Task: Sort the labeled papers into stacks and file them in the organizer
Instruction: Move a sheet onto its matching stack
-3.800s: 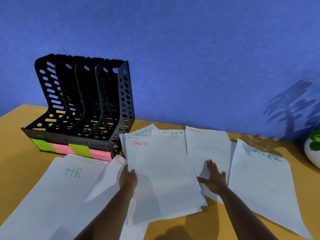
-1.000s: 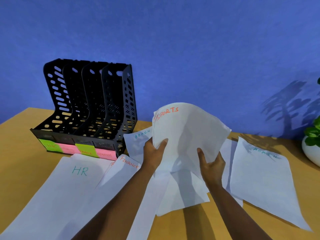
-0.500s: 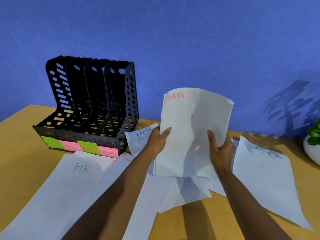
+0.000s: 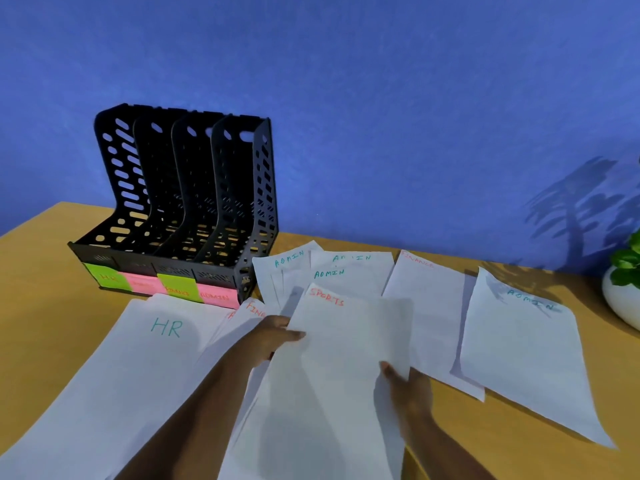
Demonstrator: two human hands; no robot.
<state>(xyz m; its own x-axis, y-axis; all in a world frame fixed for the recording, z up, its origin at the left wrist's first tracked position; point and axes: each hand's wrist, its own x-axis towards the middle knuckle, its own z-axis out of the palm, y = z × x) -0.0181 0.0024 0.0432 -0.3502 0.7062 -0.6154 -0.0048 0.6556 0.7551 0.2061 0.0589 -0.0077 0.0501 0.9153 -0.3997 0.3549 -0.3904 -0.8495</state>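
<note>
Papers marked SPORTS [image 4: 346, 348], gathered into one stack, have come down from where they were held upright half a second ago and now lie low over the tabletop [image 4: 41, 278], right of the organizer [image 4: 180, 216] and HR sheet [image 4: 114, 375]. The left hand [image 4: 268, 337] pinches the stack's left edge, thumb on top; the right hand [image 4: 410, 386] grips its right edge, fingers underneath. Sorting looks unfinished: ADMIN sheets [image 4: 332, 271] behind it and the FINANCE sheet [image 4: 426, 306] lie loose.

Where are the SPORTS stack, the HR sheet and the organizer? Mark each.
SPORTS stack [image 4: 349, 344]: head view, blank middle of the top sheet.
HR sheet [image 4: 138, 368]: head view, bare paper below the lettering.
organizer [image 4: 265, 188]: head view, its rightmost perforated side wall.
</note>
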